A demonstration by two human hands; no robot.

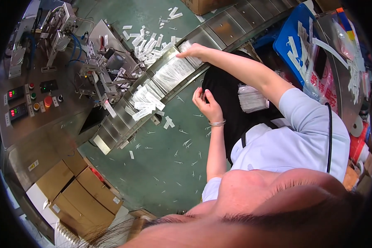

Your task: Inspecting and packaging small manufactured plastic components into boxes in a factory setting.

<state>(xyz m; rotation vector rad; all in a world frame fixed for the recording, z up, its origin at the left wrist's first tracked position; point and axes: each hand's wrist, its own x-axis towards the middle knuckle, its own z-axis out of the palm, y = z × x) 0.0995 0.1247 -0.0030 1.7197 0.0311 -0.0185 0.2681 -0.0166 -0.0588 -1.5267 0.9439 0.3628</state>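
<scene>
My right hand reaches across to the metal conveyor trough, its thumb stretched left and its other fingers partly hidden. It is closed over a stack of small white packets in one compartment. Beside that, the adjoining compartment holds a larger row of white packets, standing closely side by side. Farther down the trough, loose packets lie in a tumbled heap. My left hand hovers near my lap, palm up, fingers loosely curled and apart, with nothing in it. Another bundle of white packets rests on my lap.
A machine with a control panel stands at the left. Scattered packets lie beyond the trough. Small white picks litter the green floor. Cardboard boxes sit at lower left. A blue tray with strips is at right.
</scene>
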